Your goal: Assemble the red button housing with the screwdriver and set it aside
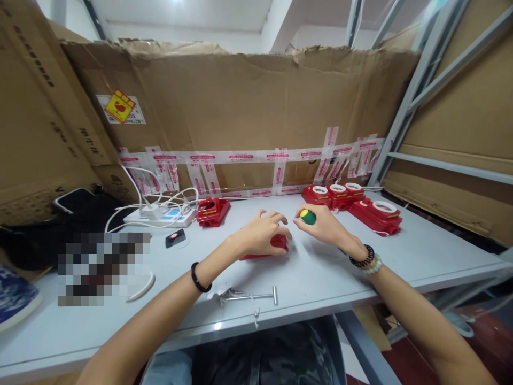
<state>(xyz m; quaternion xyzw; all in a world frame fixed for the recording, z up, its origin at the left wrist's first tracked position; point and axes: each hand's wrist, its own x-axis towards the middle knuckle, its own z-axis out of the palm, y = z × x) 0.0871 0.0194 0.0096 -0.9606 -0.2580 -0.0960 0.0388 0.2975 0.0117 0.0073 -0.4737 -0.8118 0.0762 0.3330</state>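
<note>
My left hand [264, 233] curves over a red plastic housing [279, 243] lying on the table, its fingers bent around the top and sides. Much of that housing is hidden under the palm. To the right, and apart from it, my right hand [323, 224] is closed around a screwdriver [308, 216] with a green handle and a yellow end; its shaft is out of sight. A metal T-shaped tool [256, 296] with string lies near the table's front edge, below my left hand.
Several red housings with white rings [383, 207] stand at the back right. Another red housing [212, 212] sits back left, beside a white power strip [160, 215] with cables. A small black object [175, 238] lies nearby. Cardboard [240, 101] walls the back; a metal frame [412, 101] rises at right.
</note>
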